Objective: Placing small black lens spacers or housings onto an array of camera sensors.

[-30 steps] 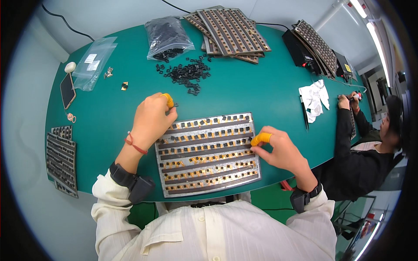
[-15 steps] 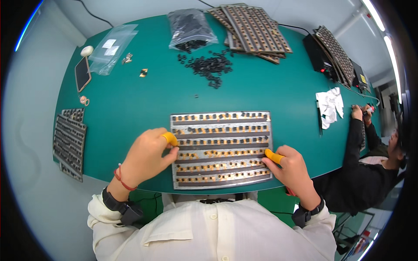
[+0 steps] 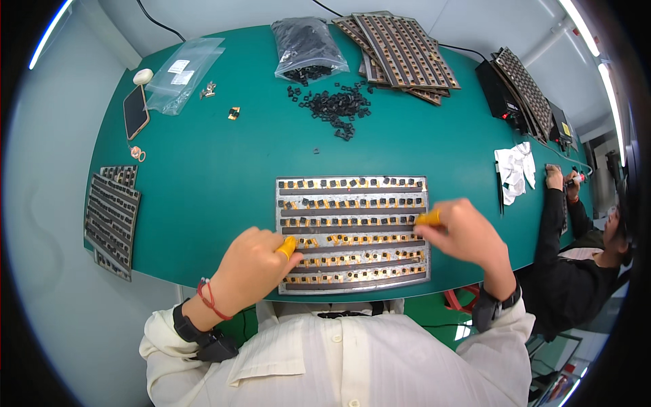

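A flat metal tray (image 3: 352,285) lies before me at the table's near edge, with several rows of small black caps and gold-coloured flex strips. My left hand (image 3: 252,268), a yellow finger cot on its index finger, is curled at the tray's left edge by the fourth row. Its thumb and index finger are close together; anything between them is hidden. My right hand (image 3: 466,232), also wearing a yellow finger cot, is at the right end of the third row. Its fingertips are pinched near a black cap, and I cannot make out what they hold.
Loose black caps (image 3: 339,105) lie beyond the tray, below a clear bag (image 3: 308,47) of more. Stacked trays (image 3: 407,54) stand far back, others (image 3: 112,217) at left. A phone (image 3: 136,112) lies far left. A white cloth (image 3: 515,168) and a co-worker (image 3: 569,271) are at right.
My left hand has moved down along the tray's left edge and its fingers have drawn in. My right hand has risen from the fourth row to the third. The whole view has shifted slightly.
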`<state>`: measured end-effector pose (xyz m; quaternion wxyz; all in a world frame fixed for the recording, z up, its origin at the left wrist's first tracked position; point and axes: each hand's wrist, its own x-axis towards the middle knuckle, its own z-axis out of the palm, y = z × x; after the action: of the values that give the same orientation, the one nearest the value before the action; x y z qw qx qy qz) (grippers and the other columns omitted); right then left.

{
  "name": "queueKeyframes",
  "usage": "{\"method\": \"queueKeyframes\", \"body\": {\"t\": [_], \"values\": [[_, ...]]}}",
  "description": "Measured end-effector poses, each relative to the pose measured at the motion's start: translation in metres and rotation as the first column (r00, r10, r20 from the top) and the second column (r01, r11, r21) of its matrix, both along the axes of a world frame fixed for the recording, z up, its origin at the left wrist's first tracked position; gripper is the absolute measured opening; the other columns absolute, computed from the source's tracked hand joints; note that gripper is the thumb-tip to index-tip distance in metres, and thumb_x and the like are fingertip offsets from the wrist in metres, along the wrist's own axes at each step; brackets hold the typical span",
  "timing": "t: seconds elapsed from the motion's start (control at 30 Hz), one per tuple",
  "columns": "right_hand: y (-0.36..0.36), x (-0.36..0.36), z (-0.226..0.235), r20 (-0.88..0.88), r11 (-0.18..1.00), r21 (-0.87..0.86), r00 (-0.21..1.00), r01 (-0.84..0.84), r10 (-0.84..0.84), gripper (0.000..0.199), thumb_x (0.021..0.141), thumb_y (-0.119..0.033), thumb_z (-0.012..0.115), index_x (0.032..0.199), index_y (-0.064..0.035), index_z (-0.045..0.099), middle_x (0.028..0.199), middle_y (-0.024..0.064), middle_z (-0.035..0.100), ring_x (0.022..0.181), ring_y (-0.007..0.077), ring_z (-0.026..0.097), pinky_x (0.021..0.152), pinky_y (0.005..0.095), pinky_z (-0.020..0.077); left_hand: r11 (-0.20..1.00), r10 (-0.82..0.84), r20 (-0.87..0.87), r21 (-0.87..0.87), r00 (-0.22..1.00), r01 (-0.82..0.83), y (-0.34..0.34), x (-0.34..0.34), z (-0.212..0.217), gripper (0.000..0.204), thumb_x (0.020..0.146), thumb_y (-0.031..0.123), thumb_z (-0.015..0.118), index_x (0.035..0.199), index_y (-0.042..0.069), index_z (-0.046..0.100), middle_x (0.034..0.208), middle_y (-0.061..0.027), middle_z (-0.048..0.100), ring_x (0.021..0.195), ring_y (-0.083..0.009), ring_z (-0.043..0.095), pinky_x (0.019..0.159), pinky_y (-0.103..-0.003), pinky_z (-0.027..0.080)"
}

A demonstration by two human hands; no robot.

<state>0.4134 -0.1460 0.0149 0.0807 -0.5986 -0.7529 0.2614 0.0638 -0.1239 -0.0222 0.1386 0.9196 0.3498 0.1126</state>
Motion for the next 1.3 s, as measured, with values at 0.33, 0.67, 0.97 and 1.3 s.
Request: {"method": "queueKeyframes", "body": {"t": [0.33,0.67,0.97,1.3], "values": [[0.123,-0.057,-0.034,-0.224,0.98,0.168,0.972,0.11,-0.07,0.028,0.082,-0.014,0.077,0.102,0.0053,0.072,0.085,0.0153,0.073,0.072,0.0227,0.07,0.069,0.0329,0.0554,0.968,-0.004,-0.255,-0.245,0.967,-0.061,0.012,0.012,0.021,0.045,0.088,0.035,0.072,0.064,-0.001,0.063,0.06,-0.0138,0.06,0.055,-0.0316,0.06,0.055,-0.04,0.048],[0.117,-0.07,-0.039,-0.175,0.971,0.235,0.984,0.05,-0.008,0.021,0.08,-0.012,0.076,0.094,0.0049,0.073,0.078,0.0186,0.07,0.069,0.0311,0.069,0.065,0.0386,0.0537,0.962,0.186,0.303,-0.249,0.934,-0.111,0.1,0.029,0.005,0.026,0.084,0.016,0.075,0.102,-0.002,0.072,0.085,-0.0166,0.069,0.075,-0.0279,0.069,0.068,-0.035,0.054],[0.103,-0.062,-0.034,0.016,0.963,0.268,1.0,-0.024,0.021,0.014,0.086,-0.01,0.068,0.081,0.0029,0.071,0.087,0.0205,0.067,0.083,0.0372,0.067,0.075,0.0455,0.0552,0.951,0.303,0.177,-0.115,0.936,-0.286,0.122,0.069,-0.017,0.02,0.083,0.014,0.075,0.095,-0.002,0.073,0.084,-0.0145,0.068,0.077,-0.027,0.068,0.068,-0.036,0.053],[0.107,-0.045,-0.047,-0.18,0.969,0.232,0.983,0.08,-0.038,0.019,0.084,-0.01,0.073,0.093,0.0072,0.072,0.079,0.0198,0.07,0.069,0.03,0.07,0.062,0.0377,0.0549,0.977,0.195,0.268,-0.138,0.944,-0.163,0.123,0.058,-0.021,0.013,0.083,0.003,0.072,0.093,-0.005,0.072,0.084,-0.0154,0.066,0.074,-0.0275,0.067,0.068,-0.035,0.054]]}}
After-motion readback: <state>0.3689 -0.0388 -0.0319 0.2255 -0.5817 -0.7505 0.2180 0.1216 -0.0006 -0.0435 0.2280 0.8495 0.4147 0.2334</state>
